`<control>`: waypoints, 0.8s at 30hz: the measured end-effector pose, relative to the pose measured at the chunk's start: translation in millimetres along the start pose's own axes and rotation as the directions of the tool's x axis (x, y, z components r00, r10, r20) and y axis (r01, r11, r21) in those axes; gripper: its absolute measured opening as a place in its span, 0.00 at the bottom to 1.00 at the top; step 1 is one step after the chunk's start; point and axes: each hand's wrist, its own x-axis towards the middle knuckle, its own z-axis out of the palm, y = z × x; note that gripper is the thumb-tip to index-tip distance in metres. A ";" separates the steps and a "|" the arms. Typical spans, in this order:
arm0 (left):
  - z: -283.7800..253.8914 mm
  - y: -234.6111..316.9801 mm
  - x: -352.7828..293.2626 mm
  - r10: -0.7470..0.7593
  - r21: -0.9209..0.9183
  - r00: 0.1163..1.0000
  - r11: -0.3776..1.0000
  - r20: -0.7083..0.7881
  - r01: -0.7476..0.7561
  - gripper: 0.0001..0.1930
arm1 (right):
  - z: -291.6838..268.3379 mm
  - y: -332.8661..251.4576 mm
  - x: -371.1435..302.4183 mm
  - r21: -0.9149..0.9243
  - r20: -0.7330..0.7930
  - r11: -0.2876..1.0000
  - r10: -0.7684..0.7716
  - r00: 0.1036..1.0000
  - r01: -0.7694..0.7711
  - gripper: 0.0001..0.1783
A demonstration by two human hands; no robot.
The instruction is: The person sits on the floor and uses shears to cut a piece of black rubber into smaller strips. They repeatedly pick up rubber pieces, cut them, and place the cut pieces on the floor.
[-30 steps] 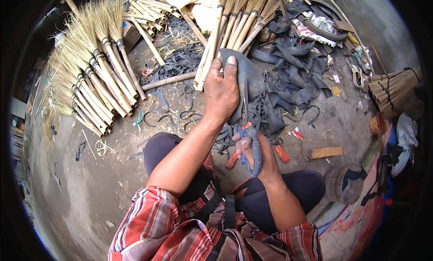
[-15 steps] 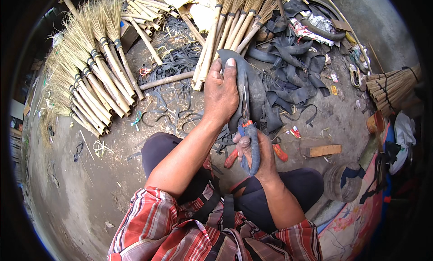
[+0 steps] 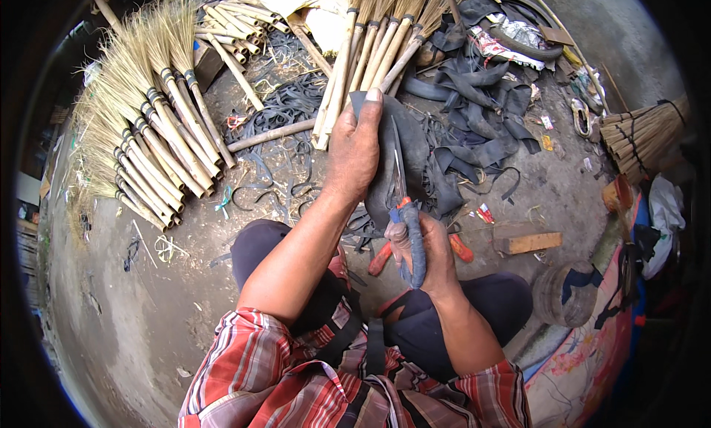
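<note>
My left hand [image 3: 354,154] is closed on a dark grey rubber sheet [image 3: 416,150], its thumb lying along the upper left edge. Close below on the right, my right hand [image 3: 435,261] grips a pair of scissors [image 3: 417,239] with blue-wrapped handles and a bit of orange at the pivot. The slim blades point up and away, lying against the rubber near the left thumb. Whether the rubber is between the blades cannot be made out. Under the hands, a pair of red handles [image 3: 380,259] lies on the ground near my folded legs.
Grass brooms [image 3: 152,132] with bamboo handles fan out at the left, and another bunch [image 3: 385,50] lies ahead. Cut rubber strips [image 3: 296,102] and dark rubber pieces [image 3: 481,109] litter the ground. A wooden block [image 3: 529,243] and a clear round container [image 3: 566,295] sit at the right.
My left hand and the rubber sheet have shifted slightly left and nearer. The scissor blades now lean a little more to the left, still against the rubber.
</note>
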 end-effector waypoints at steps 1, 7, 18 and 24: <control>-1.6 1.0 1.0 0.025 0.078 0.999 0.997 -0.033 -0.022 0.17 | 0.6 -0.2 0.0 -0.061 0.025 0.997 0.044 0.999 -0.043 0.27; 2.9 -12.0 -1.2 0.185 0.208 0.983 0.962 -0.010 -0.179 0.16 | 4.3 7.0 7.8 0.055 0.009 0.991 -0.120 0.993 0.120 0.23; 6.6 -14.9 -2.3 0.147 0.200 0.989 0.968 0.025 -0.149 0.17 | -7.4 6.6 4.3 -0.044 0.048 0.998 -0.039 0.998 0.041 0.32; 7.7 -14.1 -13.4 0.114 0.206 0.985 0.969 0.128 -0.138 0.18 | 4.7 4.6 14.7 0.042 -0.137 0.968 -0.239 0.961 0.247 0.25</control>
